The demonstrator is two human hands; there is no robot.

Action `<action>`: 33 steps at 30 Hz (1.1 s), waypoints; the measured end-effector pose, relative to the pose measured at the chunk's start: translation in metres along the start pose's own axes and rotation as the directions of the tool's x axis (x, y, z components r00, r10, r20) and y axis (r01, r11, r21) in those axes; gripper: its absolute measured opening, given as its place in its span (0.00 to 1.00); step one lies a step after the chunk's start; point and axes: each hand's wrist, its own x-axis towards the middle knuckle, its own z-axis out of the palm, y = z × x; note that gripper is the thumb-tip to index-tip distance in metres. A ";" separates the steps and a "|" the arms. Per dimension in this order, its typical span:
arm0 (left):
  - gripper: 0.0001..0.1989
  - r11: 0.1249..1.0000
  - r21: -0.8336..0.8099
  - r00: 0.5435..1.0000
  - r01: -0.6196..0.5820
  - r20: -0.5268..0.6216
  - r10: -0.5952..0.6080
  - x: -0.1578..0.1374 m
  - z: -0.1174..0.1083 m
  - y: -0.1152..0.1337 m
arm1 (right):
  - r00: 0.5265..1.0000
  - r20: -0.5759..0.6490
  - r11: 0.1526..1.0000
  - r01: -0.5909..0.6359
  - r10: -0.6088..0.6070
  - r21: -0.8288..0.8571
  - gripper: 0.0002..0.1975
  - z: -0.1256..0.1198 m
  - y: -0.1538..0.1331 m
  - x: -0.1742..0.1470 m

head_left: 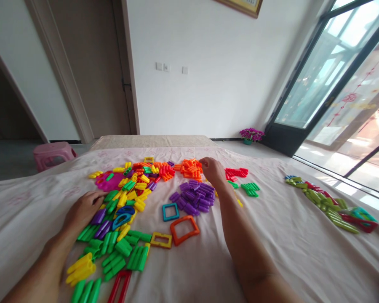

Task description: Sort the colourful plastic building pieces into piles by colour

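My left hand (87,207) rests at the left side of a mixed heap of plastic building pieces, its fingers loosely bent and apart beside green pieces (111,206) and purple pieces (98,216). Nothing shows in its grasp. Farther out, my right hand (212,169) is at the right edge of a pile of orange pieces (190,168). Its fingers are curled together, and whatever they hold is hidden. Between my arms lies a pile of purple pieces (194,197). Yellow pieces (139,205) are mixed among the green ones.
A blue square frame (170,211), an orange frame (185,230) and a yellow frame (161,240) lie near the middle of the cloth. Red pieces (236,173) and green pieces (250,189) sit beyond my right forearm. Olive-green pieces (324,202) lie far right. A pink stool (54,153) stands left.
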 end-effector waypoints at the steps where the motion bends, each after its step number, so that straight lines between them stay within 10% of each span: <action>1: 0.23 1.000 -0.002 1.000 0.001 -0.001 -0.001 0.000 0.000 0.000 | 0.995 0.032 0.995 0.093 -0.093 0.029 0.16 0.005 -0.011 -0.004; 7: 0.22 0.999 -0.046 0.999 -0.003 -0.036 0.001 0.002 0.002 -0.001 | 0.783 0.264 0.824 0.504 -0.563 0.259 0.14 0.040 -0.065 -0.035; 16: 0.22 0.998 -0.060 0.999 0.004 -0.035 -0.006 0.002 0.003 -0.001 | 0.519 0.469 0.698 0.570 -0.715 0.434 0.15 0.069 -0.093 -0.071; 24: 0.22 0.999 -0.049 0.998 -0.016 -0.054 0.013 0.002 0.004 -0.003 | 0.623 0.368 0.723 0.601 -0.690 0.339 0.20 0.087 -0.099 -0.085; 33: 0.21 0.999 -0.042 0.998 -0.018 -0.069 0.015 0.001 0.004 -0.002 | 0.488 0.314 0.579 0.716 -0.814 0.390 0.32 0.104 -0.102 -0.094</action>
